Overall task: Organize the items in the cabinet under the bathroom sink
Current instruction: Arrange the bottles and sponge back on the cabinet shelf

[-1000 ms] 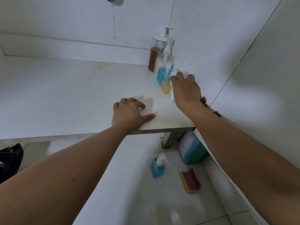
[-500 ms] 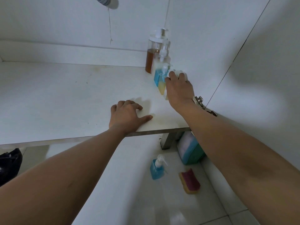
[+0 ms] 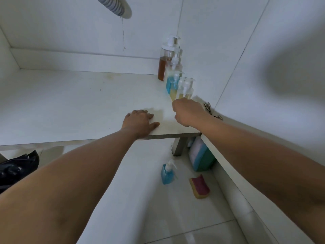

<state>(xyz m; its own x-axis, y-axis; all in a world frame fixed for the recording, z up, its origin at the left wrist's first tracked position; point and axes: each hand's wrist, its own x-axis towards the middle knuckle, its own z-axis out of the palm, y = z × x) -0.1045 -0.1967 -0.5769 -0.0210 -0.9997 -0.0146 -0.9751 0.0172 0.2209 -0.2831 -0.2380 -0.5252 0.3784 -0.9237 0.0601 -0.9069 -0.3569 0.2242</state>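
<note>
A row of pump bottles stands in the right rear corner of the white cabinet shelf (image 3: 70,106): a tall one with brown liquid (image 3: 162,67), a clear one (image 3: 175,65), a blue one (image 3: 170,85) and small ones with yellow liquid (image 3: 186,90). My right hand (image 3: 188,112) hovers just in front of the small yellow bottles, fingers curled under, touching none of them. My left hand (image 3: 140,124) lies flat on the shelf near its front edge, fingers spread.
A ribbed drain hose (image 3: 112,6) hangs at the top. On the tiled floor below the shelf stand a blue soap bottle (image 3: 167,174), a pink and yellow sponge (image 3: 199,186) and a green and blue pack (image 3: 200,155). A black bag (image 3: 15,166) lies at left. A door hinge (image 3: 207,105) sits right of my right hand.
My right hand has let go of the small pump bottle and drawn back toward the shelf's front edge. The bottle now stands in the row. My left hand has stayed put.
</note>
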